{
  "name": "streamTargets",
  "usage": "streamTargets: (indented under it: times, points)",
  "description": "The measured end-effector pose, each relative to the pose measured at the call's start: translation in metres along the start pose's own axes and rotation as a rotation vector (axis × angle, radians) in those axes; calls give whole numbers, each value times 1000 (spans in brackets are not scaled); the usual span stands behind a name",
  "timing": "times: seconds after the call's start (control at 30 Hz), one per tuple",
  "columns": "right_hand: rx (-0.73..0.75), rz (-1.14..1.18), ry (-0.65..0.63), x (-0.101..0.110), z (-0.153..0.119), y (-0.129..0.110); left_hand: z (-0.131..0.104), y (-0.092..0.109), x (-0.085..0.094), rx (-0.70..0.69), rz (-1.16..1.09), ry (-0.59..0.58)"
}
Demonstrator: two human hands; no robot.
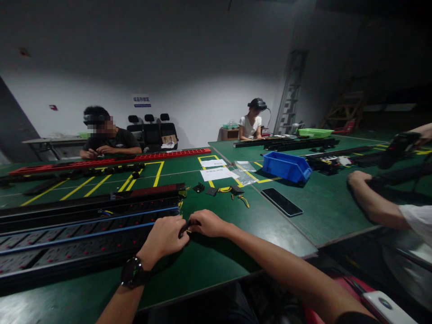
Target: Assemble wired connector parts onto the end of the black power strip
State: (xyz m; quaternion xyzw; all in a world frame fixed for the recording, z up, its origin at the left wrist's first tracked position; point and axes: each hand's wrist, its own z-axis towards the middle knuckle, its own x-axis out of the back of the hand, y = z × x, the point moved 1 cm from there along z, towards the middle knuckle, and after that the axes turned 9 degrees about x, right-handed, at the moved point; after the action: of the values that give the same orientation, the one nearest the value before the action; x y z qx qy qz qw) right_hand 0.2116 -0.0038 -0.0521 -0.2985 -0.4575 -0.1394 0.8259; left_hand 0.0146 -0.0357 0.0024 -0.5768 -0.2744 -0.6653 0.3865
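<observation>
From where I stand, the two hands meet just off the ends of the long black rails (97,243) on the green table (232,256). The left hand (168,240), with a dark watch (132,272) at its wrist, has its fingers pinched on a small dark part (182,232). The right hand (208,223) comes in from the other side, thumb and fingers drawn together on the same part, a bit of yellow showing there (the knuckles hide most of it, so I can't make out its shape).

Just beyond them lie a few small black connectors (212,191), some with yellow wires (245,201). Farther off, two papers (216,173) and clear bags (245,173) lie near a blue bin (283,167), and a phone (282,201) rests face up on the near side of the bin. Behind the rails, a long red strip (111,162) crosses the table at a slant. A co-worker in black (118,143) sits behind it, another in white (249,128) sits farther right, and a third person's forearm (381,198) leans in at the right edge.
</observation>
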Motion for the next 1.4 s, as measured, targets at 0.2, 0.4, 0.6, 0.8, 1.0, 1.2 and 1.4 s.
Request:
streamTargets:
  times: [0.2, 0.4, 0.6, 0.8, 1.0, 1.2, 1.4]
  points:
    - [0, 15, 9, -1, 0, 1, 0, -1, -1, 3, 2, 5]
    - [-4, 14, 5, -1, 0, 0, 0, 0, 0, 0, 4, 6]
    - [2, 7, 4, -1, -1, 1, -1, 1, 3, 9, -4, -2]
    - [10, -3, -2, 0, 0, 0, -1, 2, 4, 19, -16, -13]
    - [-10, -2, -13, 0, 0, 0, 0, 1, 3, 15, -13, -21]
    - [-12, -8, -16, 0, 0, -1, -1, 2, 4, 14, 0, -13]
    - [12, 0, 7, -1, -1, 2, 0, 3, 5, 17, -20, -17]
